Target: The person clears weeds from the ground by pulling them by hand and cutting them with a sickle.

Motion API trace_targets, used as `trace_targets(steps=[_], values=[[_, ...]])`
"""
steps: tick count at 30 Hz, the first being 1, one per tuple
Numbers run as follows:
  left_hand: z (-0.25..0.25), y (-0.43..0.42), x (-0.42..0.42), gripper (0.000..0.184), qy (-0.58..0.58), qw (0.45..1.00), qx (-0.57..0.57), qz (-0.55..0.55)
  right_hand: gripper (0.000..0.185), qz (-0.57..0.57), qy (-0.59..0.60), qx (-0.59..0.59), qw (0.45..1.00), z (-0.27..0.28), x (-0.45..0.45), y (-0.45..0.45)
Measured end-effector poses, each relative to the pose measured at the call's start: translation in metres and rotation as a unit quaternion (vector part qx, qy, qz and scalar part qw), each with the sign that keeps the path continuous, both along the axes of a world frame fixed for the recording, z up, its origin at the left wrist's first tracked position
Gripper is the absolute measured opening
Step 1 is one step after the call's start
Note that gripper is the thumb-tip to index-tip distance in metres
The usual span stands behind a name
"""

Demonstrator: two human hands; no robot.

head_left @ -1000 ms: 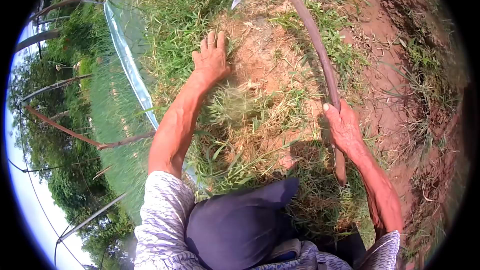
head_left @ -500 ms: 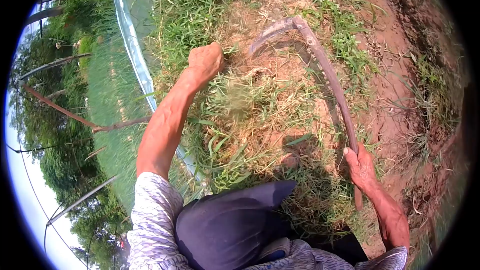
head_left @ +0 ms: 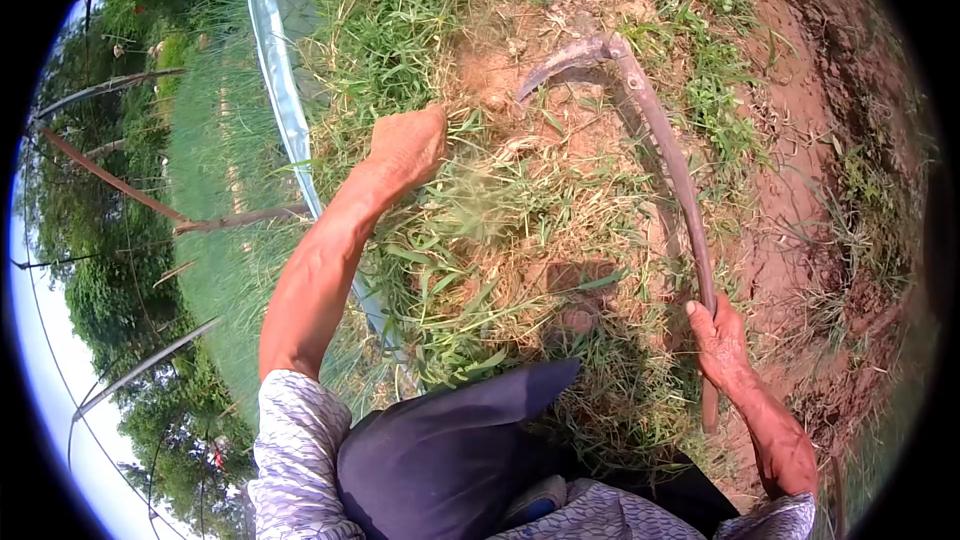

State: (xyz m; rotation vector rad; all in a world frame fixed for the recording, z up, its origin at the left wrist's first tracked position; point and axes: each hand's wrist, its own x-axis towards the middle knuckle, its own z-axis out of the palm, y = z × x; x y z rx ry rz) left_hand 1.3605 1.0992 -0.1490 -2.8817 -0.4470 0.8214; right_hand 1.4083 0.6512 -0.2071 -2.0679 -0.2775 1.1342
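My left hand (head_left: pixel 408 145) is closed in a fist over the weedy ground, left of the sickle's tip. Blades of grass (head_left: pixel 478 205), blurred by motion, show beside and below the fist; its fingertips are hidden. My right hand (head_left: pixel 722 345) wraps round the lower handle of a sickle (head_left: pixel 668 150), its thumb lying along the wood. The curved, soil-stained blade (head_left: pixel 563 60) points left, near bare soil and apart from my left hand. Loose, partly dry pulled grass (head_left: pixel 540 280) lies between my arms.
A plastic sheet edge (head_left: pixel 283 90) runs along the left, with thin green plants (head_left: pixel 210 160) beyond it. Wooden poles (head_left: pixel 245 223) stand there. Uncut weeds (head_left: pixel 390 30) grow ahead. Reddish soil (head_left: pixel 790 180) lies on the right. My dark-clad knee (head_left: pixel 440 450) is close below.
My left fist has dipped slightly in view and stays closed. The sickle has shifted a little to the right with my right hand. A dusty patch shows ahead of the fist.
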Motion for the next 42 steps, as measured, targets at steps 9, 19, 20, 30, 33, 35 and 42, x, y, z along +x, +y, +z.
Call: trace_targets(steps=[9,19,20,30,33,35,42], values=[[0.004,-0.001,-0.023,0.013,-0.054,0.997,-0.02,-0.05,0.039,0.081,-0.021,-0.034,0.996,0.005,0.019,0.075],[0.026,-0.074,-0.077,0.013,0.031,0.99,-0.056,-0.129,0.047,0.024,-0.019,0.042,0.999,0.013,0.005,0.0],[0.025,-0.073,-0.077,0.014,0.012,0.986,-0.041,-0.164,0.046,0.017,-0.044,0.063,0.997,0.011,0.015,0.025],[0.006,-0.052,0.007,0.041,-0.023,0.98,0.121,-0.155,0.042,0.112,0.007,-0.052,0.992,-0.005,-0.032,-0.007],[-0.039,-0.015,0.016,0.078,-0.114,0.988,-0.022,-0.105,0.041,0.082,0.088,-0.06,0.991,0.005,-0.028,-0.017],[-0.04,-0.012,0.011,0.085,-0.07,0.997,-0.019,-0.008,0.039,0.058,0.028,-0.021,0.998,0.001,-0.011,0.008],[-0.026,-0.024,0.015,0.04,0.183,0.981,0.022,0.054,0.041,0.13,0.024,-0.053,0.99,0.001,0.027,0.078]])
